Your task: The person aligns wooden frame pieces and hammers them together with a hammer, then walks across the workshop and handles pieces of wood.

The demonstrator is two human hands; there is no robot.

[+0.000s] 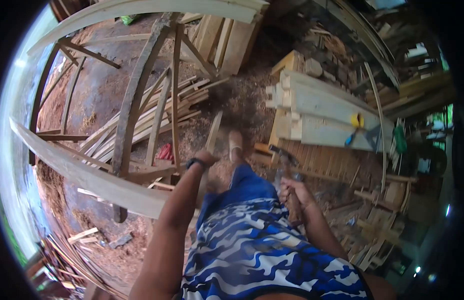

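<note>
In the head view my right hand [295, 194] is closed around the wooden handle of a hammer [294, 212]. Its dark metal head points away from me, near the edge of a slatted bench. My left hand [207, 159], with a dark band on the wrist, grips a narrow wooden strip [214, 133] that sticks out beyond and below the fist; the fingers are partly hidden. Just left of that arm stands a wooden trestle frame [134, 95] carrying long pale boards [99, 182].
Right of me, thick tenoned planks [332, 112] lie on the slatted bench [317, 160], with a yellow tape roll [357, 120] and a handsaw [374, 137] on top. Stacked strips [187, 102] and shavings cover the floor ahead. Scrap wood [377, 235] is piled at lower right.
</note>
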